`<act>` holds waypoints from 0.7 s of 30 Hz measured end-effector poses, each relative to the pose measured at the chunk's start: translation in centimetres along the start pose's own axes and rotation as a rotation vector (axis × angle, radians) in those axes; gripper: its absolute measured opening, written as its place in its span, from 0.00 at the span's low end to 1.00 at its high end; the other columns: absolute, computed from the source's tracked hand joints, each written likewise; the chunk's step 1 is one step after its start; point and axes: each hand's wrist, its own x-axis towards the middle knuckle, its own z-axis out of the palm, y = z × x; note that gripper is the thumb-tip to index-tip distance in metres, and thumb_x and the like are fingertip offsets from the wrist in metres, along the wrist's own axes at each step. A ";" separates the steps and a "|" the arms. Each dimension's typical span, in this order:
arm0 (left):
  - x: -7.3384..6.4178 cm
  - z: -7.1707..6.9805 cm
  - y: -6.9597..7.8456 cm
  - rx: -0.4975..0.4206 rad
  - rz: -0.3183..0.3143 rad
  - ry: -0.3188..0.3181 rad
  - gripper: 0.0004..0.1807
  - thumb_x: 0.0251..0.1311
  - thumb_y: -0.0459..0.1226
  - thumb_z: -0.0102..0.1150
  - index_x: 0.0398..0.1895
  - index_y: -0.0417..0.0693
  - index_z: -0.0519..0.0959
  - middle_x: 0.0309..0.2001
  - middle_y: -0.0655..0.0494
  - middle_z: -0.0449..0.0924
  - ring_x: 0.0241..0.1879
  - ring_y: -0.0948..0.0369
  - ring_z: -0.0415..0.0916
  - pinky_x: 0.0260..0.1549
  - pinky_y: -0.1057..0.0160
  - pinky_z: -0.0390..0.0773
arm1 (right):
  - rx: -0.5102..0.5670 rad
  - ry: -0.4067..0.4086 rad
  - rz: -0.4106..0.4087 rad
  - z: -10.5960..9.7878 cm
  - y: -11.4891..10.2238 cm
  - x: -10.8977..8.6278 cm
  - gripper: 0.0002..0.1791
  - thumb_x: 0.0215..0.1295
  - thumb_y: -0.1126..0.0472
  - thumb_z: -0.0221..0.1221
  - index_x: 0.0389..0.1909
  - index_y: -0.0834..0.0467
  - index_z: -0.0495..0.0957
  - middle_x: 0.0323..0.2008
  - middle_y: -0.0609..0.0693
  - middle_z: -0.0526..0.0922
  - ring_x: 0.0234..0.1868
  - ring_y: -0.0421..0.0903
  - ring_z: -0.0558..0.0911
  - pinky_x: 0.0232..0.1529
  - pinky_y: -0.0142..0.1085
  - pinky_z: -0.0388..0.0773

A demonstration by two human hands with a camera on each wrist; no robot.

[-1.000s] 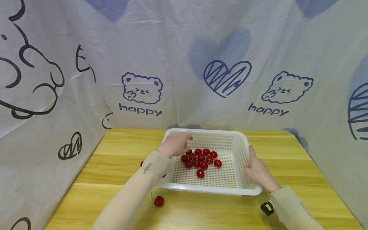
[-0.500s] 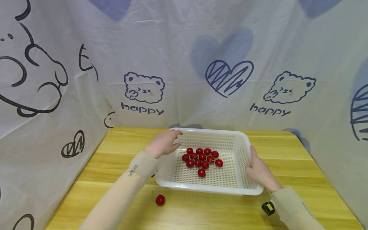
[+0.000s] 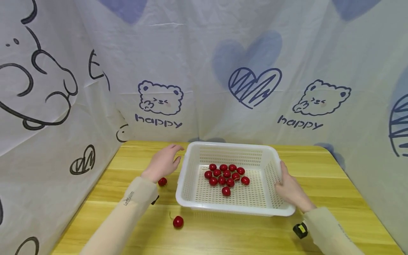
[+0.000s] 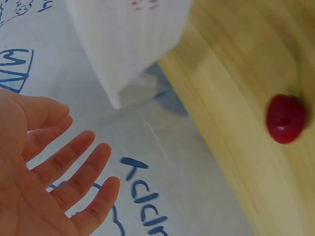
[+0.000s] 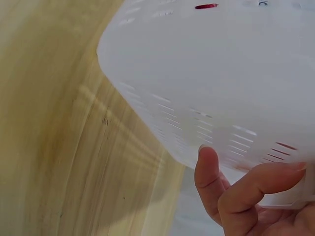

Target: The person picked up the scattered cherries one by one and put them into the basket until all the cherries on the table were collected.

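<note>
A white plastic basket with slotted walls stands in the middle of the table. On its floor several red cherries lie in a loose cluster. My right hand grips the basket's right end; the right wrist view shows curled fingers against the white wall. Off the basket's left side, my left hand hovers with nothing in it, its fingers spread and relaxed. One cherry lies on the table just below that hand. Another cherry, with a stem, rests in front of the basket's left corner.
The wooden table runs up to a white cloth backdrop printed with hearts and bears. Black wrist devices show at the left cuff and the right cuff. Cloth also hangs along both sides.
My left hand has moved out of the basket to the left, over its rim, and is now beside it. The right hand keeps its hold on the basket's right end.
</note>
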 end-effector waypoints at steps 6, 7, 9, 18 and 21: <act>-1.5 0.2 -1.7 0.019 -0.015 0.017 0.20 0.70 0.36 0.55 0.63 0.43 0.75 0.61 0.44 0.78 0.58 0.45 0.79 0.56 0.43 0.81 | -0.014 0.006 0.011 -0.3 0.3 0.1 0.52 0.63 0.68 0.48 0.78 0.66 0.23 0.70 0.83 0.54 0.59 0.74 0.76 0.50 0.56 0.84; -1.7 0.3 -2.0 0.021 -0.020 0.020 0.20 0.69 0.36 0.55 0.63 0.44 0.76 0.62 0.44 0.78 0.58 0.45 0.79 0.55 0.43 0.81 | -0.019 0.007 0.010 -0.3 0.3 0.2 0.51 0.63 0.68 0.48 0.78 0.66 0.23 0.70 0.83 0.54 0.59 0.74 0.76 0.50 0.56 0.84; -2.1 0.5 -2.5 0.025 -0.029 0.022 0.20 0.69 0.35 0.56 0.63 0.44 0.76 0.62 0.43 0.77 0.60 0.44 0.78 0.56 0.42 0.80 | -0.016 0.008 0.011 -0.4 0.4 0.2 0.52 0.63 0.68 0.48 0.78 0.66 0.23 0.70 0.84 0.54 0.58 0.74 0.77 0.48 0.55 0.85; -3.9 1.5 -4.3 0.047 -0.050 -0.044 0.22 0.70 0.35 0.55 0.65 0.41 0.74 0.64 0.40 0.75 0.63 0.40 0.74 0.62 0.39 0.75 | -0.019 0.004 0.012 -0.5 0.3 0.1 0.52 0.62 0.68 0.48 0.77 0.67 0.23 0.70 0.84 0.54 0.56 0.74 0.79 0.45 0.53 0.86; -4.4 2.0 -4.8 0.037 -0.068 -0.078 0.22 0.70 0.36 0.55 0.66 0.42 0.73 0.65 0.39 0.74 0.63 0.40 0.74 0.63 0.39 0.74 | -0.023 0.004 0.012 -0.4 0.3 0.2 0.52 0.63 0.68 0.49 0.77 0.67 0.23 0.70 0.84 0.54 0.56 0.73 0.79 0.44 0.52 0.86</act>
